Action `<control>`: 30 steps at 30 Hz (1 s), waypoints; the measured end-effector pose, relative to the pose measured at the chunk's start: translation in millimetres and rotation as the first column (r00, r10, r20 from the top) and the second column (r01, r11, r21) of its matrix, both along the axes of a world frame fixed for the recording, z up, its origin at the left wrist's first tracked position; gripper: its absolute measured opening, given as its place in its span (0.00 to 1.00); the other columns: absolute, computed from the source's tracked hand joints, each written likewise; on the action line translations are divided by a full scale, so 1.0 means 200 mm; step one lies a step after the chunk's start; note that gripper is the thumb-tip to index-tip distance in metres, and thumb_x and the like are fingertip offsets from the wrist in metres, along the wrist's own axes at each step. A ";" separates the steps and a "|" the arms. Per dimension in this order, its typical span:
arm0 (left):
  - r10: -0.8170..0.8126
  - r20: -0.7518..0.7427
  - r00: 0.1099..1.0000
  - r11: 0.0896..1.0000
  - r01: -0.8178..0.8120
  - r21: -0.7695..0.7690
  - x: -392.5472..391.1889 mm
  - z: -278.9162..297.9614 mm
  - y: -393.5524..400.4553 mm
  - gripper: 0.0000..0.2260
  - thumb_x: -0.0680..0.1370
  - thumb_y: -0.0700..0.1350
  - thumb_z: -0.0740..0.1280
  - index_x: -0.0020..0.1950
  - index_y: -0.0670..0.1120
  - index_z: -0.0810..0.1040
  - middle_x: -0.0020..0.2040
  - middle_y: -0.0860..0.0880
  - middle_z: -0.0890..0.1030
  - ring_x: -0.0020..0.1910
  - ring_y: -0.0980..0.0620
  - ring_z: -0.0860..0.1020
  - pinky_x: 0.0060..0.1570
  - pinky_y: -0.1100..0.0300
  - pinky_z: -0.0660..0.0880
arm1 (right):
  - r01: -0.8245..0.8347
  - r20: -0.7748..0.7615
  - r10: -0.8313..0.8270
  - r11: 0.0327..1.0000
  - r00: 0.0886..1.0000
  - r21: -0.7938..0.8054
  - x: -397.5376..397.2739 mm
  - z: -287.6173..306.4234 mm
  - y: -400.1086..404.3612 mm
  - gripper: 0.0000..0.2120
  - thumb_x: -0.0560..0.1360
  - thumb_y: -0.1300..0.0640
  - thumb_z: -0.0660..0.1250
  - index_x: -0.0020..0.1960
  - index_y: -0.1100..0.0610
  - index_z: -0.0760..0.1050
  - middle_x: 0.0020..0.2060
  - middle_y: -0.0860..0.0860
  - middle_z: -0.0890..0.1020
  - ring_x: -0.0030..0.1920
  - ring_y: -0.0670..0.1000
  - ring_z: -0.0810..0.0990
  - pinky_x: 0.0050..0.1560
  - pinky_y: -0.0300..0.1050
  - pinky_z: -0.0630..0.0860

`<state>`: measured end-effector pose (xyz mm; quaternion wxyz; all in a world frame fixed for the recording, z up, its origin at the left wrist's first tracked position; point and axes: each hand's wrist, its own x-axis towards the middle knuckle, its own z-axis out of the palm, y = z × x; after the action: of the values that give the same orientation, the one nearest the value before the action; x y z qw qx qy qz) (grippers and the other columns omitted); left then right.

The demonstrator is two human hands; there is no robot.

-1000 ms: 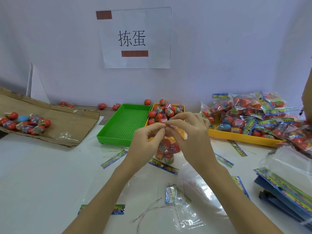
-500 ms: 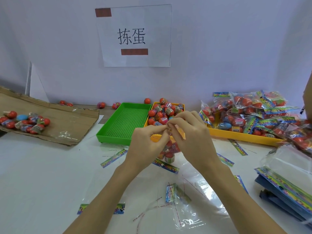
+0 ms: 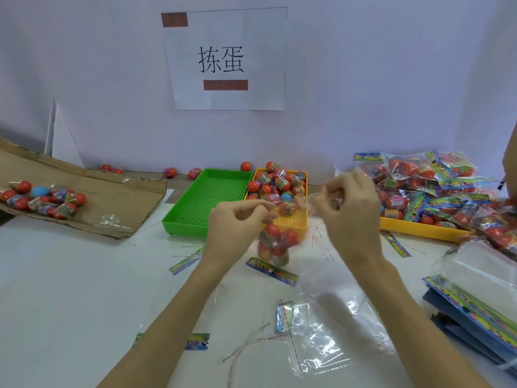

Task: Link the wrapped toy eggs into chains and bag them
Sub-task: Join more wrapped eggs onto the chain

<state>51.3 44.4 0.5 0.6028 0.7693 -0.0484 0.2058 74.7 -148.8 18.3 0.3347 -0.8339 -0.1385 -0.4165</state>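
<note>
Your hands have pulled apart since half a second ago. Left hand (image 3: 237,219) and right hand (image 3: 347,203) each pinch the wrap, stretched left-to-right; egg cluster (image 3: 275,243) hangs below, between them, above the table (image 3: 84,289).

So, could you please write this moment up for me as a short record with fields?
left hand: pinches the top of the hanging egg bag
right hand: pinches a clear strip at the bag's top
egg bag: held above the table, red eggs inside, blurred
green tray: no eggs in it
small yellow tray: loose wrapped eggs piled at its far end
large yellow tray: filled bags heaped on it
cardboard: a cluster of eggs on its left part
empty clear bags: flat on the table
</note>
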 end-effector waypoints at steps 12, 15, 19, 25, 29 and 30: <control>0.079 -0.140 0.987 0.978 -0.104 -0.182 0.04 -0.02 0.07 0.15 0.81 0.39 0.66 0.42 0.51 0.89 0.41 0.50 0.89 0.40 0.53 0.86 0.47 0.45 0.81 | 0.212 -0.187 -0.191 0.972 0.964 0.098 0.10 -0.04 -0.21 0.03 0.77 0.63 0.71 0.46 0.62 0.79 0.45 0.55 0.77 0.47 0.56 0.76 0.48 0.49 0.75; 0.133 -0.156 0.979 0.969 -0.161 -0.186 0.05 -0.02 0.10 0.16 0.82 0.40 0.67 0.41 0.53 0.89 0.41 0.45 0.88 0.42 0.47 0.83 0.46 0.45 0.81 | 0.256 -0.217 -0.223 0.957 0.951 0.140 0.12 -0.05 -0.27 0.03 0.77 0.61 0.71 0.45 0.60 0.79 0.45 0.54 0.78 0.46 0.54 0.76 0.48 0.49 0.75; 0.102 -0.143 0.984 0.967 -0.131 -0.216 0.05 -0.02 0.09 0.18 0.83 0.39 0.67 0.39 0.56 0.89 0.41 0.50 0.88 0.38 0.55 0.84 0.37 0.65 0.79 | 0.096 -0.343 -0.100 0.995 0.934 -0.029 0.11 -0.10 -0.23 0.07 0.77 0.55 0.74 0.43 0.57 0.82 0.40 0.52 0.81 0.38 0.48 0.77 0.41 0.40 0.71; 0.015 -0.148 0.989 0.981 -0.043 -0.189 0.05 -0.02 0.09 0.11 0.84 0.40 0.66 0.50 0.48 0.88 0.45 0.50 0.89 0.43 0.55 0.86 0.42 0.64 0.82 | -0.114 -0.469 -0.002 0.969 0.883 -0.219 0.07 -0.10 -0.08 0.08 0.83 0.58 0.65 0.54 0.53 0.83 0.46 0.49 0.82 0.43 0.49 0.80 0.48 0.49 0.80; -0.037 -0.151 0.988 0.980 0.007 -0.196 0.05 -0.03 0.09 0.10 0.83 0.40 0.66 0.50 0.47 0.88 0.45 0.49 0.89 0.41 0.55 0.86 0.41 0.64 0.81 | -0.149 -0.511 0.019 0.965 0.859 -0.214 0.04 -0.12 -0.01 0.17 0.82 0.68 0.62 0.53 0.54 0.86 0.59 0.51 0.79 0.58 0.51 0.78 0.60 0.43 0.76; -0.043 -0.154 0.987 0.981 0.012 -0.194 0.05 -0.03 0.08 0.10 0.83 0.40 0.67 0.51 0.47 0.88 0.45 0.49 0.89 0.41 0.55 0.85 0.42 0.62 0.82 | -0.141 -0.516 0.038 0.976 0.856 -0.164 0.03 -0.11 0.01 0.18 0.81 0.70 0.61 0.51 0.55 0.87 0.60 0.50 0.78 0.59 0.49 0.77 0.61 0.41 0.74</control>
<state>61.9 61.0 -5.2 0.6789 0.7207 0.0089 0.1397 80.3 -147.3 -3.8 0.2949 -0.9356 -0.1242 -0.1496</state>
